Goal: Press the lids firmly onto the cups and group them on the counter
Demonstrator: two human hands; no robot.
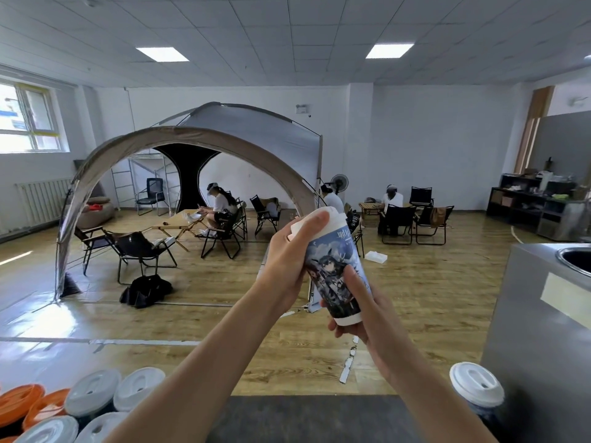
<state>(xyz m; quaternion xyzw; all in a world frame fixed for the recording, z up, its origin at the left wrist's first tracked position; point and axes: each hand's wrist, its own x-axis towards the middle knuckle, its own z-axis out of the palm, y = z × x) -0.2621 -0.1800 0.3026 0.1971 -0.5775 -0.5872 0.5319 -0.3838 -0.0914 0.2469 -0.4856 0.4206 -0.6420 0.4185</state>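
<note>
Your left hand [286, 260] curled over the lid [337, 215], thumb pressing its top, your right hand [367, 314] gripping the cup [332, 266] base, cup tilted, raised beyond the counter [303, 417], lidded cups [92, 396] lower left.

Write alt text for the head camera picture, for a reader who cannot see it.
A left hand grips the white lid of a printed cup held in the air, while the right hand grips its base. Lidded cups stand bottom left, one more at the right; a tent stands behind.
</note>
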